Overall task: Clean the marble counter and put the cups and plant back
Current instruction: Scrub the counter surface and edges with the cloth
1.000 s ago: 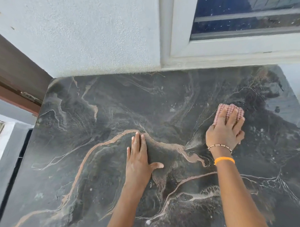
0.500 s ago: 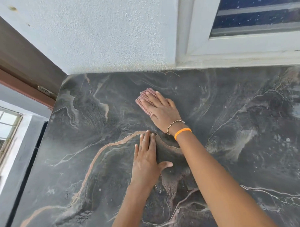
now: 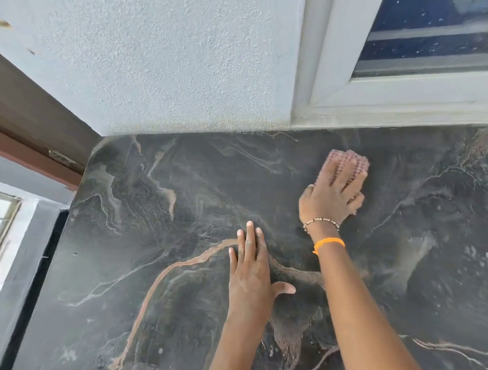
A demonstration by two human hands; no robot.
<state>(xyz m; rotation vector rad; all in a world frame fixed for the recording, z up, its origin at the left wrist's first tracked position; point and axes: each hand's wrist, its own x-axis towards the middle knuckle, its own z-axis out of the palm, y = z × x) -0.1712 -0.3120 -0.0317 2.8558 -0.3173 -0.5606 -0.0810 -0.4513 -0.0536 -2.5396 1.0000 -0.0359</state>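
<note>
The dark marble counter (image 3: 158, 237) with pale and orange veins fills the lower view; dust smears show on its right side. My right hand (image 3: 332, 199) lies flat on a pink checked cloth (image 3: 346, 158), pressing it onto the marble near the back edge, fingers straight over it. My left hand (image 3: 251, 265) rests flat on the counter's middle, fingers together and thumb out, holding nothing. No cups or plant are in view.
A rough white wall (image 3: 158, 65) meets the counter's back edge. A white window frame (image 3: 392, 101) stands at the back right. The counter's left edge (image 3: 58, 250) drops off beside a brown door frame (image 3: 31, 138).
My right hand has swept the cloth from the back left to the right along the back of the counter. My left hand has stayed flat in place.
</note>
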